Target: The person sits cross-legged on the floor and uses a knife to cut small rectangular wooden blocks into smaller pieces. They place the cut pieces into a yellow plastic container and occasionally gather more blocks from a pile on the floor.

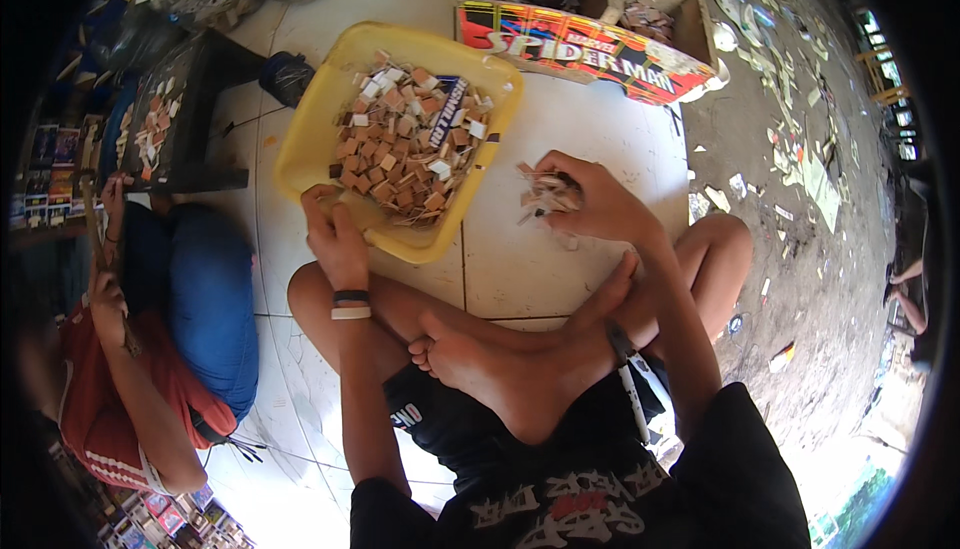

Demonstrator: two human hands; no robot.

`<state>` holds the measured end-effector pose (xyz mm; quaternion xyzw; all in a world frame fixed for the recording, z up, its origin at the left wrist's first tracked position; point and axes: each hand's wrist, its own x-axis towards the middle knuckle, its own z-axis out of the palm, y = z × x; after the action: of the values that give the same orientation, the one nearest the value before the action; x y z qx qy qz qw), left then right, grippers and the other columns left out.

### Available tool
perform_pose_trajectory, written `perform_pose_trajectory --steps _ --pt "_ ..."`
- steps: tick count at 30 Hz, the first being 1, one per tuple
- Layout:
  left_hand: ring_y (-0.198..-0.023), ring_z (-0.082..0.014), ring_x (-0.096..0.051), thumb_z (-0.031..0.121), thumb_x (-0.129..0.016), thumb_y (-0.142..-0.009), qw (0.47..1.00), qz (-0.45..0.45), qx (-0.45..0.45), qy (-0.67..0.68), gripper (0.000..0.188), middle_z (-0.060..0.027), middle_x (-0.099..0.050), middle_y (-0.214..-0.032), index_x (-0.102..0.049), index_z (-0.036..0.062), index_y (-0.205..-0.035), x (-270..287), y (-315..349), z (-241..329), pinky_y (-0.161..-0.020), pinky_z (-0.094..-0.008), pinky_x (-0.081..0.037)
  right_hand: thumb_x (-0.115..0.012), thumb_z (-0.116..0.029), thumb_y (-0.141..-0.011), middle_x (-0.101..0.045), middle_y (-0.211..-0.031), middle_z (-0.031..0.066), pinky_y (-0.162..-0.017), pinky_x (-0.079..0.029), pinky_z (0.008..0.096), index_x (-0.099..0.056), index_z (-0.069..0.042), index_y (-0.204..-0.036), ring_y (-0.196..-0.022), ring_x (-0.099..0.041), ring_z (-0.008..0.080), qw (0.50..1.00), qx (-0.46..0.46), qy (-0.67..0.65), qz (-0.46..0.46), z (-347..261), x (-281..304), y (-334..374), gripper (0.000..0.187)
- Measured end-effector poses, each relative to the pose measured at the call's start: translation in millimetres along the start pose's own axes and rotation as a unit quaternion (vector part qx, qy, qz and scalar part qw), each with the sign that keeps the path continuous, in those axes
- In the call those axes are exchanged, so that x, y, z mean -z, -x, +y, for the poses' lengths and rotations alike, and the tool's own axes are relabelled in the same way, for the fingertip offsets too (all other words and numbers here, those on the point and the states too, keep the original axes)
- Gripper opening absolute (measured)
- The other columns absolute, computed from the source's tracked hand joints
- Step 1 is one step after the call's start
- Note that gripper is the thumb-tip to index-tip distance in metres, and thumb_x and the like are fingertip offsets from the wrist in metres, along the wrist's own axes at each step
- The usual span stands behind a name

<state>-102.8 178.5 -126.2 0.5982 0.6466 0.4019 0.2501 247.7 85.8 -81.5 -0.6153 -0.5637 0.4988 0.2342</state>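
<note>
A yellow plastic tub (pixel 300 119) stands on the tiles in front of me, filled with small square brown and white pieces (pixel 405 144) mixed with thin strands. A purple wrapper (pixel 447 111) lies on top of them. My left hand (pixel 335 236) has its fingers closed over the tub's near-left rim. To the right of the tub, my right hand (pixel 590 199) is closed round a bunch of small flat pieces (pixel 545 194) with thin strands sticking out, held just over the white floor. Some of that bunch is hidden by my fingers.
A colourful printed cardboard box (pixel 590 54) holding mixed items stands beyond the tub. At left, a person in a red shirt (pixel 130 369) holds a wooden stick (pixel 97 229) beside a dark low table (pixel 170 139). A slim black-and-white tool (pixel 630 379) rests by my right leg. Scraps litter the ground (pixel 780 309) at right.
</note>
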Motion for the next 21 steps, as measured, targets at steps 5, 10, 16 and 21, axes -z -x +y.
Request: perform_pose_trajectory --steps 5,10,16,21 --pt "-0.067 -0.0183 -0.058 0.005 -0.060 -0.095 0.997 0.025 -0.036 -0.058 0.019 -0.0075 -0.063 -0.075 -0.068 0.0048 -0.112 11 -9 -11 -0.067 -0.0359 -0.051 -0.078 -0.016 -0.085 -0.073 -0.110 0.0149 -0.097 -0.054 0.0385 -0.066 -0.008 -0.127 -0.108 -0.070 0.0277 0.993 0.115 0.021 -0.007 17 7 -1 0.044" --pt "-0.084 -0.0229 -0.064 0.008 -0.061 -0.101 0.999 -0.031 -0.015 0.003 0.034 -0.0139 -0.067 -0.099 -0.064 0.0072 -0.135 28 -17 -10 -0.081 -0.0364 -0.054 -0.072 -0.010 -0.099 -0.074 -0.120 0.0059 -0.108 -0.052 0.0399 -0.071 -0.007 -0.124 -0.119 -0.068 0.0202 0.990 0.113 -0.077 -0.022 28 41 19 0.025" --pt "-0.111 -0.0343 -0.060 0.020 -0.064 -0.104 0.971 0.088 -0.110 -0.192 0.037 -0.0222 -0.061 -0.125 -0.061 0.0005 -0.136 41 31 55 -0.098 -0.0460 -0.049 -0.076 -0.006 -0.093 -0.076 -0.110 0.0076 -0.088 -0.059 0.0338 -0.072 -0.005 -0.113 -0.097 -0.073 0.0199 0.986 0.001 0.006 0.169 74 61 40 0.021" --pt "-0.096 -0.0313 -0.067 0.007 -0.074 -0.093 0.970 -0.142 -0.183 -0.070 0.027 -0.0181 -0.068 -0.113 -0.068 0.0011 -0.119 -1 130 95 -0.086 -0.0422 -0.055 -0.088 -0.005 -0.081 -0.070 -0.101 0.0066 -0.078 -0.057 0.0345 -0.070 -0.012 -0.121 -0.086 -0.066 0.0178 0.986 -0.029 0.095 0.134 88 29 55 0.045"
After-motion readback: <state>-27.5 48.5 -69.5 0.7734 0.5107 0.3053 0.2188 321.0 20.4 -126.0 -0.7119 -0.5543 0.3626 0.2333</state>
